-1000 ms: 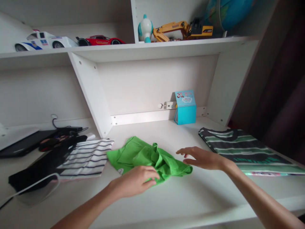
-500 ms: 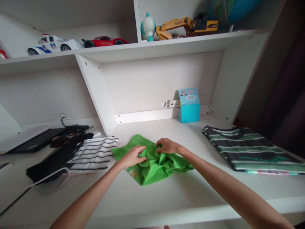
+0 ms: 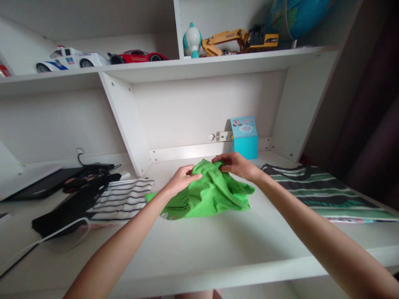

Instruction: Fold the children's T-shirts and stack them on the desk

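Observation:
A crumpled green garment [image 3: 208, 195] is lifted partly off the white desk [image 3: 218, 253] at the middle. My left hand [image 3: 182, 177] pinches its upper edge on the left. Close beside it, my right hand [image 3: 234, 164] grips the same edge on the right. The lower part of the garment still rests on the desk.
A white and black striped folded garment [image 3: 120, 200] lies to the left beside dark items and cables [image 3: 77, 187]. A dark green striped shirt [image 3: 318, 193] lies flat at the right. A small blue box [image 3: 245, 137] stands at the back. Toy cars [image 3: 102, 58] and an excavator [image 3: 240, 39] sit on the upper shelf.
Both hands closed on the green garment's top edge and raised it up and away from me; a second ago my right hand hovered open beside it.

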`<control>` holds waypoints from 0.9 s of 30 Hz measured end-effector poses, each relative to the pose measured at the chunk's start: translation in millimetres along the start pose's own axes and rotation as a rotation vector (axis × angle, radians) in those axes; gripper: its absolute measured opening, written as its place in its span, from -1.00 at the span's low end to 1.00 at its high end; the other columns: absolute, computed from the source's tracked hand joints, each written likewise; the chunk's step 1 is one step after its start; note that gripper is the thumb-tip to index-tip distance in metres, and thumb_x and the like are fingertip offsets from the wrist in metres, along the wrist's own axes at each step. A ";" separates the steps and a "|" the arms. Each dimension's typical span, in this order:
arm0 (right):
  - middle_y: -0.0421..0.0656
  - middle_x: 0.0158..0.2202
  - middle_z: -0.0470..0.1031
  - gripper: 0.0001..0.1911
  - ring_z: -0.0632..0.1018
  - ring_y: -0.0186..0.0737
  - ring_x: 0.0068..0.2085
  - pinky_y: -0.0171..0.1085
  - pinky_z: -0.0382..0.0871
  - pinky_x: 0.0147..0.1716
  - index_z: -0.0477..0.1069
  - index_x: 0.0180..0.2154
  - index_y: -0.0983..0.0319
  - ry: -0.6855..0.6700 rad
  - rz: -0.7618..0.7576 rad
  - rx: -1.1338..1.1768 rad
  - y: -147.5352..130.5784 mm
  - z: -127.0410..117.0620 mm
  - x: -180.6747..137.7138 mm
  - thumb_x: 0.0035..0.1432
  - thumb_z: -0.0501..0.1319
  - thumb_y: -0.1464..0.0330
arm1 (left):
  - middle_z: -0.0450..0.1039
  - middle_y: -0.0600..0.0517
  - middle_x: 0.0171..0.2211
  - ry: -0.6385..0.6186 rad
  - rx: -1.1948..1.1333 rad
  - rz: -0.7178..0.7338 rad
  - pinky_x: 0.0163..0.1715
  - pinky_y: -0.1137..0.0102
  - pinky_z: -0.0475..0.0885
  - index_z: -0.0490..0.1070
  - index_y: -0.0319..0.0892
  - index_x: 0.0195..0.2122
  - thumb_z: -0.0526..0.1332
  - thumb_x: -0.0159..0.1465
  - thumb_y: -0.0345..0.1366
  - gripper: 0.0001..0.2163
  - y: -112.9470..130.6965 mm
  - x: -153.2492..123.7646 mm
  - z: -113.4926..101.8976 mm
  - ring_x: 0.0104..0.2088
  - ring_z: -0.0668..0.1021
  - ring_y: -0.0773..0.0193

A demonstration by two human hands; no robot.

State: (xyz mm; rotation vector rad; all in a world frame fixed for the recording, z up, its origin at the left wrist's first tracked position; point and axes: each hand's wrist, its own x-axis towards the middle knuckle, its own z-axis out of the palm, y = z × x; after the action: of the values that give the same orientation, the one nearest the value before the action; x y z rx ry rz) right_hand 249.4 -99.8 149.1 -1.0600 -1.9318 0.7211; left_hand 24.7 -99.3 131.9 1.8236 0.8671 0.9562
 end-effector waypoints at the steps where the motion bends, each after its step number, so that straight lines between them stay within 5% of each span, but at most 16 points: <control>1: -0.14 -0.39 0.50 -0.67 0.44 -0.31 -0.42 -0.35 0.29 -0.41 0.48 -0.23 0.33 0.082 -0.003 -0.140 -1.6 -4.4 0.2 -0.13 0.19 0.42 | 0.40 0.07 -0.43 0.046 0.028 0.046 -0.35 0.44 0.35 0.38 -0.24 -0.36 0.27 0.04 -0.18 -0.76 5.8 5.1 -1.2 -0.37 0.47 0.28; 5: -0.16 -0.53 0.46 -0.78 0.40 -0.31 -0.50 -0.34 0.21 -0.48 0.51 -0.34 0.32 0.441 0.019 -0.532 -14.0 -31.6 -2.5 -0.07 0.20 0.37 | 0.34 0.14 -0.51 0.317 0.127 0.270 -0.42 0.52 0.30 0.34 -0.22 -0.47 0.26 0.03 -0.25 -0.84 33.6 18.9 -19.9 -0.44 0.42 0.38; 9: -0.17 -0.53 0.45 -0.87 0.39 -0.33 -0.52 -0.36 0.20 -0.49 0.47 -0.42 0.30 0.571 -0.047 -0.600 -48.7 -59.6 -16.5 -0.05 0.18 0.39 | 0.29 0.17 -0.56 0.483 0.200 0.472 -0.44 0.53 0.27 0.31 -0.20 -0.52 0.24 0.03 -0.33 -0.89 69.9 13.3 -41.8 -0.49 0.38 0.42; 14: -0.24 -0.49 0.42 -0.63 0.37 -0.36 -0.53 -0.39 0.17 -0.50 0.37 -0.13 0.23 0.492 -0.168 -0.688 -86.4 -58.5 -43.4 -0.07 0.16 0.43 | 0.35 0.15 -0.51 0.613 0.201 0.685 -0.39 0.45 0.32 0.37 -0.14 -0.45 0.23 0.05 -0.39 -0.94 113.2 -10.1 -44.7 -0.45 0.42 0.37; 18: -0.18 -0.48 0.43 -0.81 0.41 -0.30 -0.48 -0.37 0.16 -0.47 0.41 -0.33 0.23 0.302 -0.164 -0.758 -68.0 -31.6 -50.8 -0.02 0.07 0.44 | 0.37 0.15 -0.46 0.650 0.228 0.769 -0.36 0.45 0.33 0.35 -0.12 -0.42 0.21 0.06 -0.45 -0.90 129.5 -18.7 -36.2 -0.39 0.43 0.36; 23: -0.11 -0.42 0.44 -0.79 0.44 -0.22 -0.40 -0.34 0.20 -0.46 0.32 -0.29 0.26 0.425 -0.024 -0.443 -18.6 -9.2 -39.5 0.11 -0.02 0.32 | 0.36 0.13 -0.44 0.662 0.331 0.620 -0.39 0.52 0.31 0.33 -0.16 -0.40 0.21 0.04 -0.38 -0.91 113.5 -9.2 -30.6 -0.37 0.43 0.36; 27: -0.19 -0.46 0.42 -0.59 0.43 -0.28 -0.46 -0.36 0.24 -0.52 0.28 -0.27 0.26 0.153 0.118 0.043 5.0 -13.8 -40.8 0.00 0.13 0.05 | 0.34 0.13 -0.53 0.583 0.296 0.449 -0.46 0.53 0.28 0.33 -0.19 -0.48 0.21 0.02 -0.33 -0.93 79.7 5.0 -48.0 -0.46 0.41 0.38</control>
State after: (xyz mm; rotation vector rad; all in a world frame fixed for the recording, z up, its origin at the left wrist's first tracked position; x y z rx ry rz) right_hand 276.6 -131.4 137.2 -1.1759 -1.7289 0.7215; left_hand -0.9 -106.8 221.2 2.0713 0.9999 1.7831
